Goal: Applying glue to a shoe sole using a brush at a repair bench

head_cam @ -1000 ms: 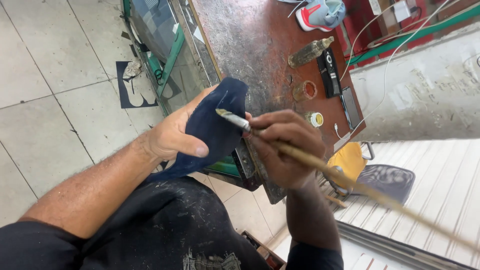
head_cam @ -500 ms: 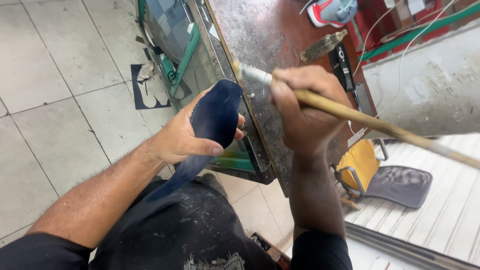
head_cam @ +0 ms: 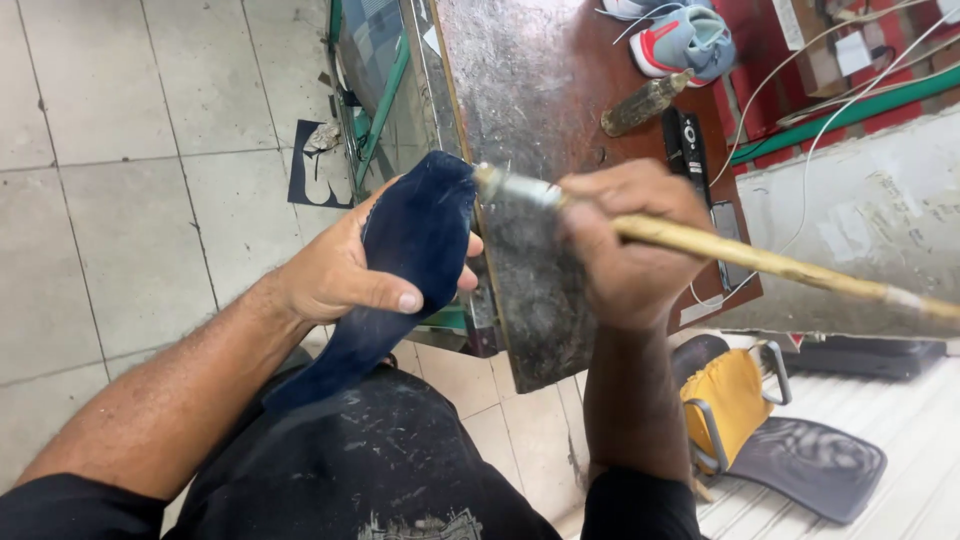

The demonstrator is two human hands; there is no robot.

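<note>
The left hand (head_cam: 345,270) is clamped around a dark blue suede shoe piece (head_cam: 405,265), thumb across its face and fingers behind, holding it against the near left edge of the desk (head_cam: 520,90). The piece's upper tip touches that edge; its lower end trails down toward the person's dark, paint-flecked apron (head_cam: 380,460). The right hand (head_cam: 625,245) is closed tight on a long wooden-handled brush (head_cam: 760,262), whose metal ferrule and bristle tip meet the top of the suede right at the desk's rim.

Open room lies to the left, over the tiled floor (head_cam: 130,200); to the right the brush handle runs out past the frame's edge, so its full length is cut off. The fingers of the left hand are hidden behind the suede, and the bristles themselves are too small to make out clearly.

The desk top is worn and scuffed, grey with smeared residue along its left strip and reddish brown further in. Farther back on it lie a second brush (head_cam: 645,102), a black remote control (head_cam: 685,145) and a grey and red sneaker (head_cam: 685,40) (partly cropped at the top). A green metal frame (head_cam: 385,95) stands beside the desk, and a yellow-seated chair (head_cam: 730,405) sits below right, near a dark mat (head_cam: 805,465).
</note>
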